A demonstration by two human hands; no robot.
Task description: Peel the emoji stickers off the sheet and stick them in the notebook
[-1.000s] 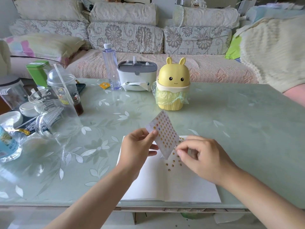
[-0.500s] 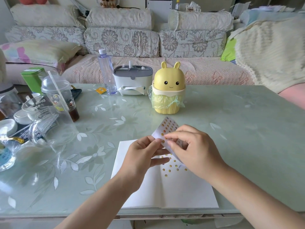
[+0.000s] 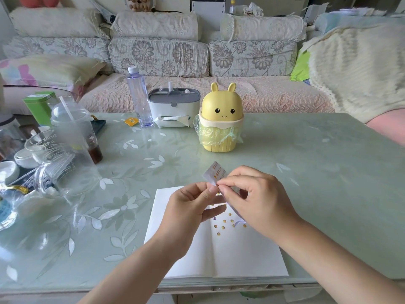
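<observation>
White notebook (image 3: 175, 249) lies open on the table (image 3: 306, 172), at its near edge. Sheet (image 3: 215, 173) is held above the pages, tilted, with its free corner pointing to 11 o'clock. Left hand (image 3: 190, 207) pinches the sheet's lower part between thumb and forefinger. Right hand (image 3: 256, 200) pinches the same sheet with thumb and forefinger tips, just beside the left thumb. Stickers (image 3: 224, 221) lie scattered on the right page, at 6 o'clock from the sheet. Yellow bin (image 3: 221, 119) stands at 12 o'clock from the notebook; bottle (image 3: 140, 99) at 11 o'clock.
</observation>
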